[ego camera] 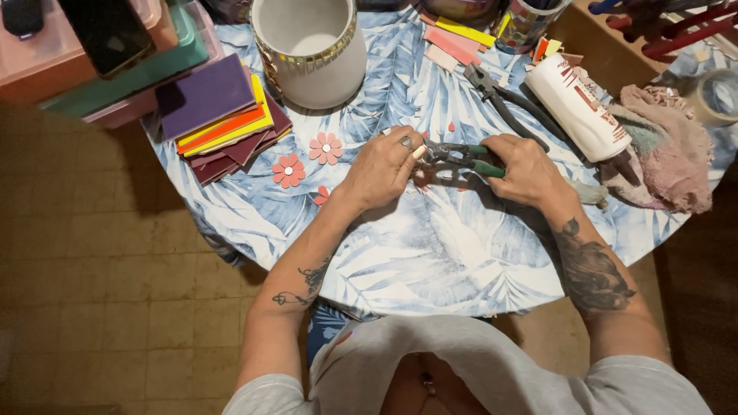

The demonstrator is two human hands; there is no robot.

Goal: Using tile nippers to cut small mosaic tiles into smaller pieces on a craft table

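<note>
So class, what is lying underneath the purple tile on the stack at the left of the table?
Under the purple tile lie yellow, orange and dark red tiles, only their edges showing. How many there are, and their full faces, is covered.

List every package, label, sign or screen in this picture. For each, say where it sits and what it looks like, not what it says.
White tube with red label: lying tilted on the table, right of the right hand; a cylinder.
Dark phone screen: top left, on the stacked plastic boxes; a black, blank rectangle.
Second dark device: far top-left corner, black; partly cut off.
</note>
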